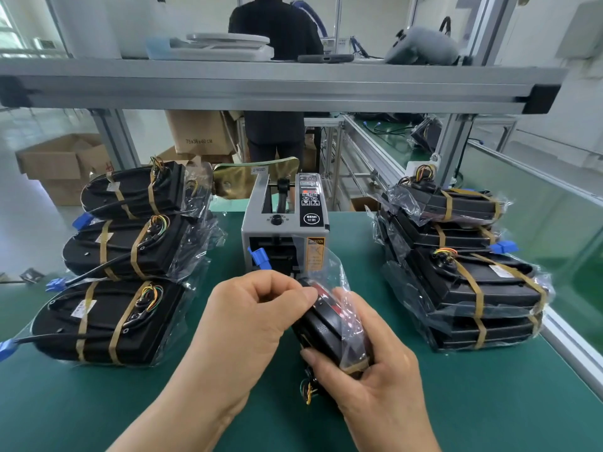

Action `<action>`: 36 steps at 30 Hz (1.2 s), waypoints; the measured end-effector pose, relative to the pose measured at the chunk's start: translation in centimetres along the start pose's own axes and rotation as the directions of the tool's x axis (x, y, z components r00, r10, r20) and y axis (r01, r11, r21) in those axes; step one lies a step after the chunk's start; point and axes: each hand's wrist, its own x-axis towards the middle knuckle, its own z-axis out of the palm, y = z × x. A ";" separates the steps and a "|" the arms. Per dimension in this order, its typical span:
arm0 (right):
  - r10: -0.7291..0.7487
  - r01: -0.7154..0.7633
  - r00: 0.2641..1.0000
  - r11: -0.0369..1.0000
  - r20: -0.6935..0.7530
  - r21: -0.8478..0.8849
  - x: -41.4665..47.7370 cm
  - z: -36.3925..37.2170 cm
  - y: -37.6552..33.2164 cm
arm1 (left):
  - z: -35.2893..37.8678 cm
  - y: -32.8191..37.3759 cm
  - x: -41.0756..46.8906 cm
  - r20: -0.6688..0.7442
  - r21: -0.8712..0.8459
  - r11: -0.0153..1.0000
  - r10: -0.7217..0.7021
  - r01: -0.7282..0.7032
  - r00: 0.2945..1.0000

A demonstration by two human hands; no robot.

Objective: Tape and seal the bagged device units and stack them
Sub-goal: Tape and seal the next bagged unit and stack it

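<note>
I hold one bagged device unit (pixel 329 334) on end above the green table, a black housing in a clear plastic bag with coloured wires hanging below it. My left hand (pixel 251 311) pinches its top edge, where the loose bag end (pixel 321 259) sticks up. My right hand (pixel 368 376) grips the unit's lower right side, over a brown tape strip. Right behind the unit stands a grey tape dispenser (pixel 284 220). Three bagged, brown-taped units (pixel 130 252) lie in a column on the left. A stack of taped units (pixel 463 269) sits on the right.
An aluminium shelf beam (pixel 277 89) crosses overhead and carries loose items. A person in black (pixel 275 31) stands beyond the bench, back turned. Cardboard boxes (pixel 62 164) sit on the floor at the far left. A green conveyor line (pixel 522 190) runs along the right.
</note>
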 end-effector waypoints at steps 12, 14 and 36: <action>-0.007 0.007 1.000 1.000 0.007 -0.030 -0.1 0.0 0.1 | 0.2 -0.5 -0.5 -0.101 0.260 0.957 0.157 -0.126 0.982; -0.017 0.018 1.000 0.999 0.007 -0.036 -0.1 0.0 0.1 | 0.1 -0.7 -0.6 -0.098 0.312 0.941 0.167 -0.129 0.981; 0.010 -0.010 0.999 1.000 0.038 0.021 0.4 -0.7 -0.4 | 0.1 -2.4 1.2 0.007 -0.062 0.998 -0.003 0.003 1.000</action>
